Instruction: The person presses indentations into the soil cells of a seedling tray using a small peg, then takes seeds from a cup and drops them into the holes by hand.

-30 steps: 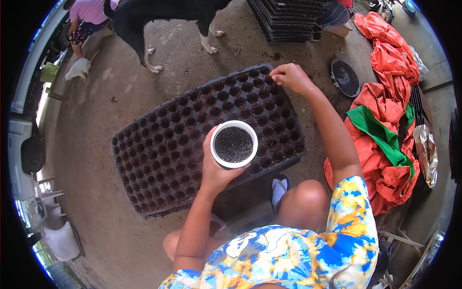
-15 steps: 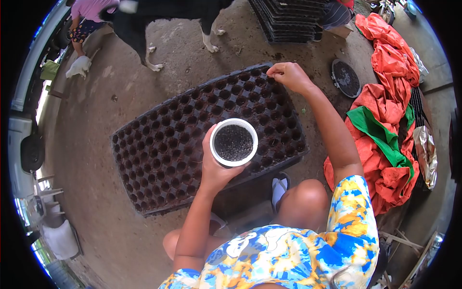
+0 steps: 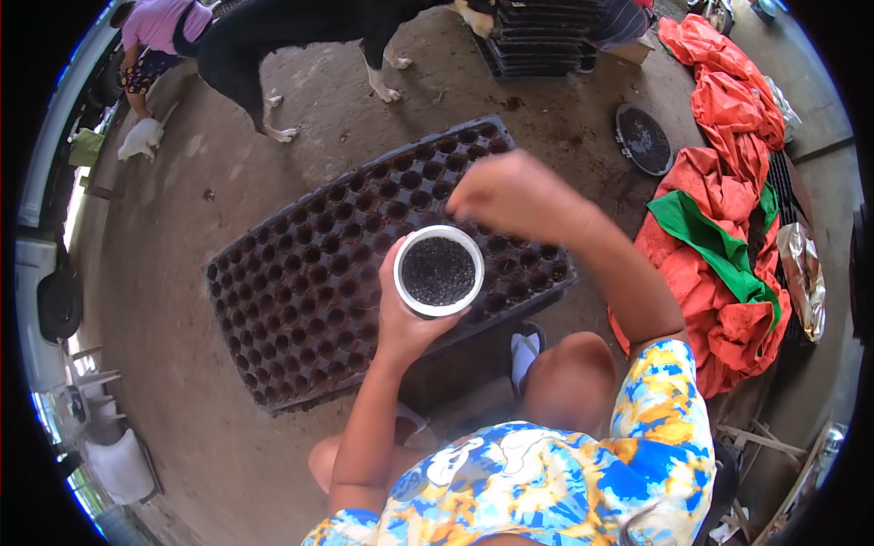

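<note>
My left hand [image 3: 407, 318] is wrapped round a white cup [image 3: 479, 273] that holds small dark grains [image 3: 439, 271]. The cup is above a large black seedling tray [image 3: 309, 300] lying on the ground, its many round cells lined with dark soil. Blurred by motion, my right hand [image 3: 510, 196] hangs over the tray just above and to the right of the cup, and its fingertips are too smeared to show whether they hold anything.
A black dog [image 3: 300, 27] stands beyond the tray, near stacked black trays [image 3: 542, 36]. A round dish of dark material [image 3: 643, 139] and orange-red sheeting [image 3: 719, 182] lie at right. A person [image 3: 159, 32] and a small white animal [image 3: 142, 138] are at upper left.
My right hand has left the tray's far right corner and moved toward the cup. My left hand still holds the cup. More of the dog's head shows beside the stacked trays.
</note>
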Motion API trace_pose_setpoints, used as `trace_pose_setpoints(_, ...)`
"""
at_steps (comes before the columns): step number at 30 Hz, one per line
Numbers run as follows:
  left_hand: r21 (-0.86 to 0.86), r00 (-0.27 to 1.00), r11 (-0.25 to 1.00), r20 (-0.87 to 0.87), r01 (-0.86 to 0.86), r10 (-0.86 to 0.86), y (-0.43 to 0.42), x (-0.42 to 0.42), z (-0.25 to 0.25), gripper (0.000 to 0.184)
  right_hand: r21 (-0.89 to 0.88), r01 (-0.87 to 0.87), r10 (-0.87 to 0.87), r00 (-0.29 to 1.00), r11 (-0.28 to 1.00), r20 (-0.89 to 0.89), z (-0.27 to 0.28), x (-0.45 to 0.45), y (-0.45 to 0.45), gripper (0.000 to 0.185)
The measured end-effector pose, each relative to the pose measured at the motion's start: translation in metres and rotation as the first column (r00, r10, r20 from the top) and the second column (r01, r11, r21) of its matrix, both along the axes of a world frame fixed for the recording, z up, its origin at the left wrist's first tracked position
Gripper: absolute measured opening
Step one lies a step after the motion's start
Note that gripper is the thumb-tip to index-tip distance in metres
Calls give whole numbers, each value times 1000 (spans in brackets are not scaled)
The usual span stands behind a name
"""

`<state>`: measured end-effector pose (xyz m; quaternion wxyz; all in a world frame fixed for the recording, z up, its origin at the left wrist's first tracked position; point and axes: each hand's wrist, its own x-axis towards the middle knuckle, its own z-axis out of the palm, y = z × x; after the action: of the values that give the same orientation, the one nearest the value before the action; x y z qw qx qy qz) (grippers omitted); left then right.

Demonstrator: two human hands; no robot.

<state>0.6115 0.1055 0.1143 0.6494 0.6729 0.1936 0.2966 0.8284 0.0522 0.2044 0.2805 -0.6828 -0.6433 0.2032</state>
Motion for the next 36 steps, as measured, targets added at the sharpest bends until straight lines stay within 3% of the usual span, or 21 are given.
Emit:
trace_pose_setpoints(1,10,1000,1000,-16,4,-4,-1,0,2,105,-23,-219,220,967,976,129,0,-21,-2,13)
trace_pose_setpoints(3,112,994,994,-109,4,8,-2,0,7,105,-104,-241,258,945,965,200,-13,-60,-10,18)
trace_pose_setpoints(5,1,996,1000,-87,9,-9,-3,-2,0,106,-8,-278,268,917,961,295,-21,-78,-11,18)
trace_pose_setpoints(6,-5,994,1000,-105,6,-6,-4,-3,-1,106,-84,-290,302,911,953,281,-21,-78,-9,20)
trace_pose_setpoints(9,24,994,1000,-106,-14,17,-4,-2,3,106,-61,-279,285,936,958,207,-22,-71,-7,21)
trace_pose_setpoints(11,68,996,997,-85,-24,29,-3,0,3,106,57,-226,227,974,972,-8,-21,-56,0,15)
trace_pose_setpoints(12,94,997,995,-72,-25,32,-2,0,2,106,112,-93,106,986,989,-125,-13,-45,0,10)
trace_pose_setpoints(13,118,998,993,-60,-28,35,-1,0,0,106,119,-36,48,993,992,-107,-11,-27,3,10)
trace_pose_setpoints(14,89,999,996,-46,-24,28,-1,-1,-1,105,117,53,-34,986,992,-164,-13,-7,4,10)
trace_pose_setpoints(16,36,1000,999,-19,-15,16,0,-3,-2,105,-56,271,-276,930,961,-242,-26,34,5,11)
trace_pose_setpoints(18,0,1000,1000,0,-10,10,1,-4,-4,105,-100,374,-385,913,922,-137,-48,70,4,14)
trace_pose_setpoints(22,-6,1000,1000,9,-8,8,3,-3,-5,105,-260,412,-437,898,873,-46,-70,97,-1,19)
trace_pose_setpoints(25,6,1000,1000,11,-12,12,3,-4,-4,105,-235,436,-457,889,868,-39,-68,95,-6,17)
trace_pose_setpoints(28,-21,1000,1000,11,-2,2,3,-4,-4,104,-86,435,-437,899,896,-14,-34,64,-7,14)
trace_pose_setpoints(30,-15,1000,1000,2,1,-1,2,-4,-4,105,53,212,-204,971,976,-125,-9,24,-10,12)
trace_pose_setpoints(31,7,1000,1000,-7,2,-2,2,-3,-4,105,26,74,-71,993,997,-97,6,-2,-10,10)
trace_pose_setpoints(32,29,1000,1000,-18,4,-3,1,-3,-4,105,-10,-98,99,991,995,87,-4,-19,-8,11)
trace_pose_setpoints(33,28,999,1000,-37,7,-6,0,-3,-3,106,74,-322,299,928,944,223,-13,-36,-11,15)
trace_pose_setpoints(36,8,996,1000,-93,18,-17,-3,-3,3,107,-118,-242,263,937,963,229,-14,-81,-15,22)
